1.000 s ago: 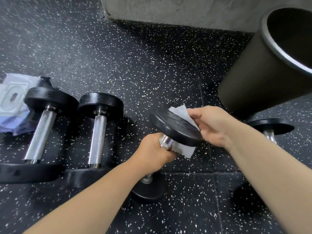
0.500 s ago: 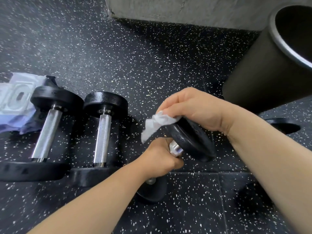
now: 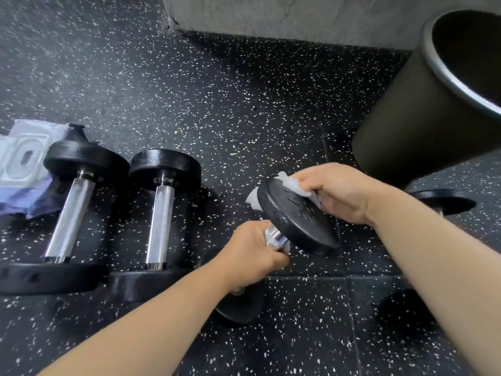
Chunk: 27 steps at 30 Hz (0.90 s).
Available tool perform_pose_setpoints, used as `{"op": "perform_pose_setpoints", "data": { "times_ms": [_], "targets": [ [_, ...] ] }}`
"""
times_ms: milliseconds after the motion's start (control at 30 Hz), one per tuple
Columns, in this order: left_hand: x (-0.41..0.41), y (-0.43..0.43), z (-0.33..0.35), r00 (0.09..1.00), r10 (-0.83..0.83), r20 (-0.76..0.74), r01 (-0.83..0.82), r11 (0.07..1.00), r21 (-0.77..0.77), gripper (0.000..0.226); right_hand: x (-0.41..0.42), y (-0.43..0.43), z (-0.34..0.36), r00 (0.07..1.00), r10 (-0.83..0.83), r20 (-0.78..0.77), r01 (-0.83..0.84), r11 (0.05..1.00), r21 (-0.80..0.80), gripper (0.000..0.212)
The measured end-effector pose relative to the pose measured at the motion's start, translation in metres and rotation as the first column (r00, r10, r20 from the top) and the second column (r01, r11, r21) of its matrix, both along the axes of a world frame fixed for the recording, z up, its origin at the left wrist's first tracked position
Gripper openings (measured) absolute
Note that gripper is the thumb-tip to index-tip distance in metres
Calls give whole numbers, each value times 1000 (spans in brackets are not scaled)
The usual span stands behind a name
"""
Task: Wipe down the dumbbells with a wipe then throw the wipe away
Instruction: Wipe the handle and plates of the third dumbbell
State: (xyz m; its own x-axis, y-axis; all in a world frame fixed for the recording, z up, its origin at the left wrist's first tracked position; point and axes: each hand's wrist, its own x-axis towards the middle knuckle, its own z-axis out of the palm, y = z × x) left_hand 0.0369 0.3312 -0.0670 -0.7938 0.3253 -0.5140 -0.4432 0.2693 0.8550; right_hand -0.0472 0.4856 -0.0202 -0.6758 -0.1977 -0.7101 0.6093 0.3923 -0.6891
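My left hand (image 3: 253,255) grips the chrome handle of a small black dumbbell (image 3: 298,221) and holds it tilted above the floor. My right hand (image 3: 339,191) holds a crumpled white wipe (image 3: 287,183) against the upper rim of that dumbbell's top head. The lower head is partly hidden under my left wrist. Two more dumbbells lie on the floor to the left: a larger one (image 3: 73,210) and a smaller one (image 3: 161,215). A fourth dumbbell head (image 3: 447,202) shows behind my right forearm.
A black round bin (image 3: 423,109) with a metal rim stands at the right, its mouth open toward me. A white and purple wipes pack (image 3: 21,161) lies at the far left behind the larger dumbbell. A grey concrete wall base (image 3: 298,17) runs along the back.
My right hand has carried the wipe from over the top edge of the dumbbell head to its right upper rim, and the head now faces up toward me again.
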Motion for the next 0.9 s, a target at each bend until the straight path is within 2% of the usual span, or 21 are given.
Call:
{"op": "perform_pose_setpoints", "data": {
  "times_ms": [100,200,267,333,367,433,500,567,633,667,800,900],
  "targets": [
    [-5,-3,-9,998,67,-3,-67,997,-30,55,22,12,-9,984,-180,3,180,980,-88,35],
    [-11,-4,-14,985,171,-27,-172,983,-59,40,46,5,-5,908,-418,15,411,884,-225,39],
    [-15,-3,-15,971,235,-37,-237,968,-84,32,58,-3,0,882,-469,-37,442,853,-277,45],
    [-19,-1,-15,961,273,-30,-275,957,-97,28,68,-10,3,906,-365,-212,324,924,-204,45],
    [-21,0,-16,960,279,-21,-280,955,-99,27,71,-11,3,907,-273,-320,260,962,-85,41],
    [-24,1,-16,960,280,-5,-279,955,-104,25,71,-6,2,853,-139,-503,239,961,139,33],
    [-26,2,-17,963,270,3,-268,957,-113,25,72,-1,1,730,-77,-679,300,929,218,24],
    [-27,3,-21,962,272,9,-269,955,-122,25,73,2,-1,551,71,-832,314,905,285,19],
    [-28,5,-24,956,291,23,-287,951,-114,24,73,5,-8,370,231,-900,284,894,346,13],
    [-28,6,-26,954,299,25,-295,949,-112,24,72,5,-10,310,266,-913,274,894,354,11],
    [-30,8,-29,948,319,-1,-316,940,-126,22,67,-5,-12,179,289,-940,222,919,325,13],
    [-30,8,-30,945,325,-21,-325,939,-113,20,68,-14,-12,122,316,-941,167,928,333,20]
  ]
}}
